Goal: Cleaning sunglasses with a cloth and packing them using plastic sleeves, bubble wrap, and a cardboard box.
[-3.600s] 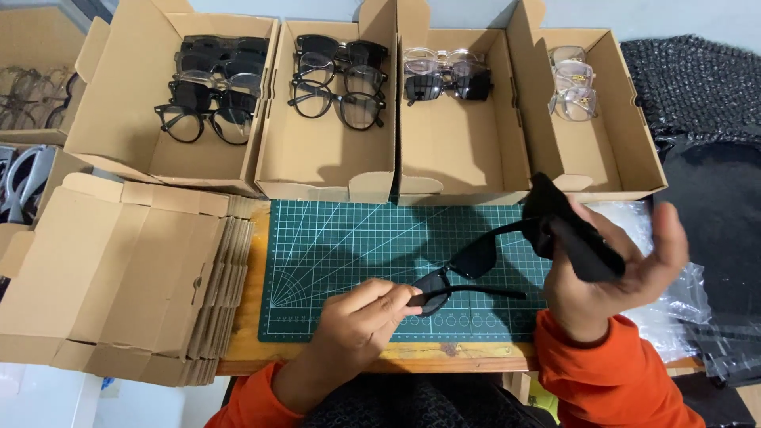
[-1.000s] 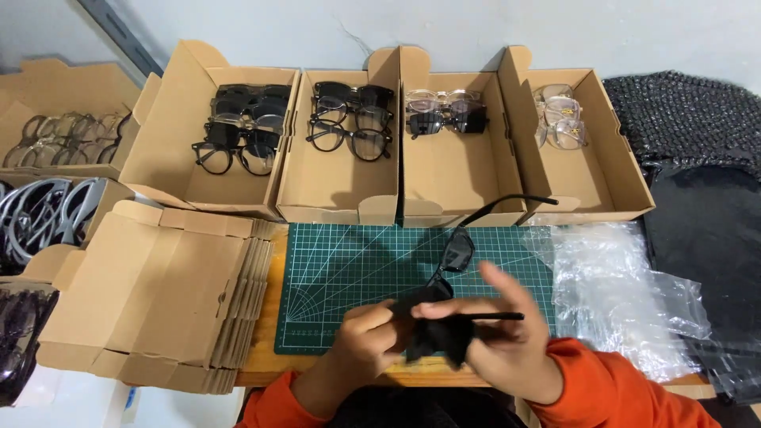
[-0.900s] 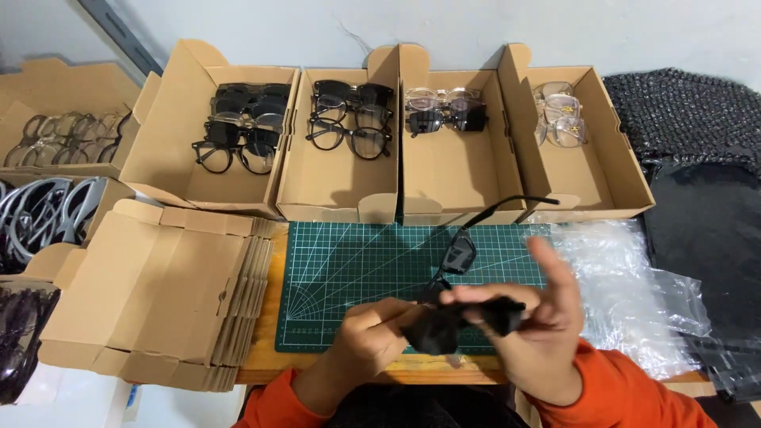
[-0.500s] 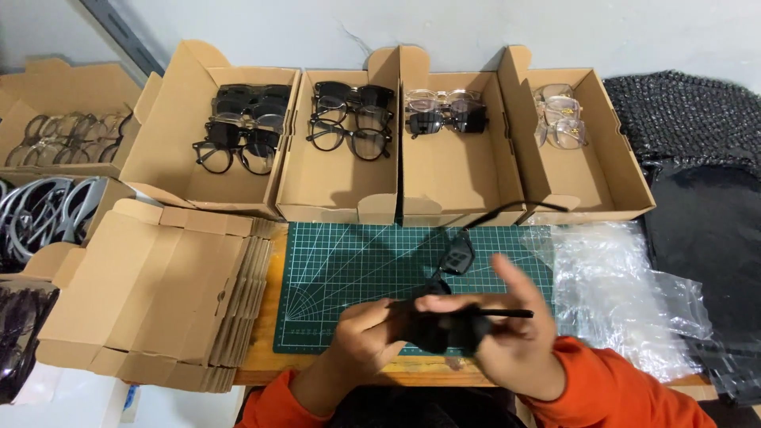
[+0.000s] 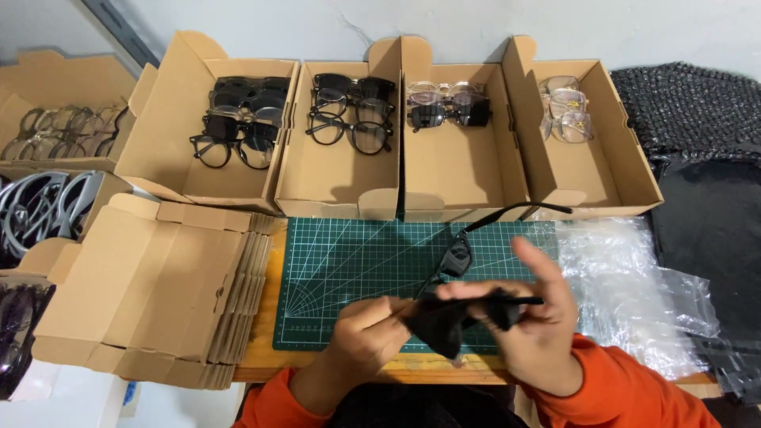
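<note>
Fingers, left hand: curled shut around a bunched black cloth, low in the frame, just left of centre.
Fingers, right hand: thumb and lower fingers pinched on the cloth and on the near arm of the sunglasses; forefinger raised and loose.
Sunglasses: dark frame, held between both hands over the green cutting mat, centre of the frame.
Lens: one dark lens visible just above the cloth, up and slightly left of the right fingers.
Long axis: arms unfolded, far arm running up and right toward the boxes, near arm lying roughly level across the right palm.
Nearer hand: both touching cloth; right hand alone seen on the frame itself.
Cloth: wrapped over the lower part of the frame, hiding the second lens.
Upper row: four open cardboard boxes side by side, each with glasses at its far end, dark frames at left, clear ones at right.
Left of frame: stack of flat cardboard, more glasses beyond.
Right of frame: crumpled clear plastic bags just beside the mat.
Sleeves: orange, bottom edge.
</note>
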